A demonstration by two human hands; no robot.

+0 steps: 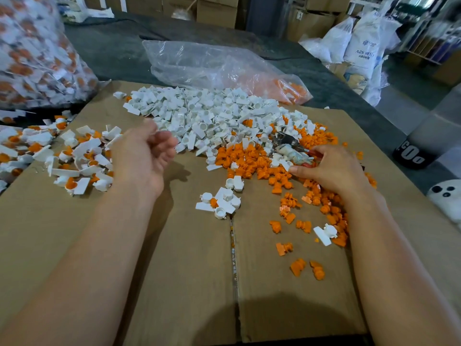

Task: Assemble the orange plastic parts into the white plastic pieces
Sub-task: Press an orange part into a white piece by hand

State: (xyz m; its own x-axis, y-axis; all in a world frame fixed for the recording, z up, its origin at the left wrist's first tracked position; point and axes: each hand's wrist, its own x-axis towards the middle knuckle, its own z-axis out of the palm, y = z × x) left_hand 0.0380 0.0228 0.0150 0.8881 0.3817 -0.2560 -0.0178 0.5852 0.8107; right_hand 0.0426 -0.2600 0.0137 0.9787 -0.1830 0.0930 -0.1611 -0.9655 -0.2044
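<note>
Over cardboard (174, 245), left hand (144, 156) hangs loosely curled, empty; right hand (329, 168) touches orange parts (249, 161), grip hidden, cannot tell.

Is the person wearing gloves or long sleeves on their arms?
No gloves: the left hand and right hand are bare. No sleeves show either, so the left forearm and right forearm are uncovered. I see no watch, ring or bracelet.

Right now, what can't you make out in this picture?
Head view.
Left hand: motion-blurred, so any piece in it is unclear.
Right hand: its fingers hide what they touch among the orange parts.
Metal tool: half buried in parts, type unclear.
Filled bag: cut off by the left edge.
</note>
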